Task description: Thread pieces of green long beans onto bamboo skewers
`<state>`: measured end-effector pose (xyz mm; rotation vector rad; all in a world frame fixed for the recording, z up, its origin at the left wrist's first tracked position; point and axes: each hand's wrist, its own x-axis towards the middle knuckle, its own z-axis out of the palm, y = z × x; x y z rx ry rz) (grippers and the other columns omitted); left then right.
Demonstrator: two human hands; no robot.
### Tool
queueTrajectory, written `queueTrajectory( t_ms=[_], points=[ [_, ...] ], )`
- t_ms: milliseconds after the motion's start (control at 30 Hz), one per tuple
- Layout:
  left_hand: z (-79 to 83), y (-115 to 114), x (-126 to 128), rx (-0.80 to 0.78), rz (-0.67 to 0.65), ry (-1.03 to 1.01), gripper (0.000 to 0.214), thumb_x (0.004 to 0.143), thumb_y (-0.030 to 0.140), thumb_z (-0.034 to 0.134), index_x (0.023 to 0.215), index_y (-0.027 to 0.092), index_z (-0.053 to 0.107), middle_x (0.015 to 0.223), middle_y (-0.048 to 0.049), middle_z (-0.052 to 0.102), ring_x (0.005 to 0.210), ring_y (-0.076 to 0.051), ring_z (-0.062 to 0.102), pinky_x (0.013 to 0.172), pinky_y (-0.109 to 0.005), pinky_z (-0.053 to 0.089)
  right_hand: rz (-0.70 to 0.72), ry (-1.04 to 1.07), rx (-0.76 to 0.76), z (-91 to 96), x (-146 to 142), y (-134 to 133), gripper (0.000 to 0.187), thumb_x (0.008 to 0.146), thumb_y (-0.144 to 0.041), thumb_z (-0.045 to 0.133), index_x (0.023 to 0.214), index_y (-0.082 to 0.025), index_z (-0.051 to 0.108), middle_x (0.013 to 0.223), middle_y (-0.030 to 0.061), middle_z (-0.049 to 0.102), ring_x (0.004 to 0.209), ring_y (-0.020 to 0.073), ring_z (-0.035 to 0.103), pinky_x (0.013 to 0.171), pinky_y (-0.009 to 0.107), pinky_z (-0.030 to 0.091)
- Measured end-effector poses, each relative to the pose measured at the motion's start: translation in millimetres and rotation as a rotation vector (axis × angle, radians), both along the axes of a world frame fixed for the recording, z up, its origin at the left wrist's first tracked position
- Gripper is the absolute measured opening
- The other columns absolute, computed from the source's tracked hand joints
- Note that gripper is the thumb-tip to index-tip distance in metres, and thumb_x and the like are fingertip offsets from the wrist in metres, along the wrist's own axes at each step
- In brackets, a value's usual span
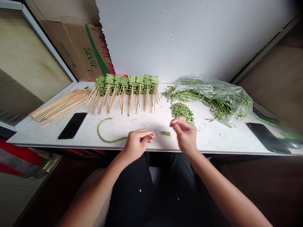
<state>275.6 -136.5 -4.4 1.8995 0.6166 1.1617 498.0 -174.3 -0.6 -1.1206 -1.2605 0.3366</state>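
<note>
My left hand is closed on a long green bean close to one end. The rest of that bean curls over the white tabletop to the left, and its tip pokes out past my fingertips. My right hand is raised a little to the right, thumb and fingers pinched together; whatever lies between them is too small to make out. Between both hands, several short cut bean pieces lie side by side on the table. A heap of short bean pieces sits just behind my right hand.
Skewered bean bundles line the back, sticks facing me. Loose wooden skewers and a phone lie left. Long beans in a clear plastic bag and a dark flat device lie right. A cardboard box stands behind.
</note>
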Motion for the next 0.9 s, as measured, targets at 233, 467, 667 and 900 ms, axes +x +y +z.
queueTrajectory(
  t_ms=[233,467,667,900],
  points=[
    [-5.3,8,-5,-0.041,-0.004,0.117,0.030,0.106,0.036,0.057,0.110,0.016,0.079,0.093,-0.0091,0.073,0.072,-0.014,0.065,0.063,-0.026,0.056,-0.016,-0.255,-0.276,-9.1,40,23,0.027,0.087,-0.055,0.079,0.088,-0.029,0.085,0.090,0.0078,0.079,0.097,0.0313,0.065,0.092,0.050,0.050],
    [-1.7,8,-2,0.023,0.046,0.228,0.029,0.107,0.031,0.057,0.121,0.018,0.077,0.102,-0.0092,0.070,0.087,-0.017,0.067,0.075,-0.028,0.054,0.059,-0.609,-0.489,-31.7,36,26,0.042,0.098,-0.059,0.063,0.086,-0.025,0.085,0.083,0.0100,0.076,0.095,0.0303,0.059,0.090,0.046,0.045],
    [-2.1,8,-3,0.013,0.048,0.260,0.029,0.106,0.029,0.057,0.123,0.017,0.077,0.104,-0.0094,0.065,0.093,-0.018,0.067,0.079,-0.030,0.057,0.068,-0.482,-0.541,-17.0,36,21,0.058,0.106,-0.061,0.044,0.077,-0.022,0.078,0.091,0.0100,0.079,0.105,0.0309,0.061,0.091,0.041,0.047],
    [-2.2,5,-1,-0.019,0.030,0.181,0.028,0.100,0.022,0.066,0.128,0.020,0.073,0.105,-0.0074,0.071,0.094,-0.017,0.070,0.090,-0.032,0.061,0.248,-0.430,-0.394,2.3,26,10,0.046,0.105,-0.060,0.049,0.103,-0.026,0.080,0.108,0.0077,0.079,0.107,0.0284,0.063,0.090,0.043,0.050]
  ],
)
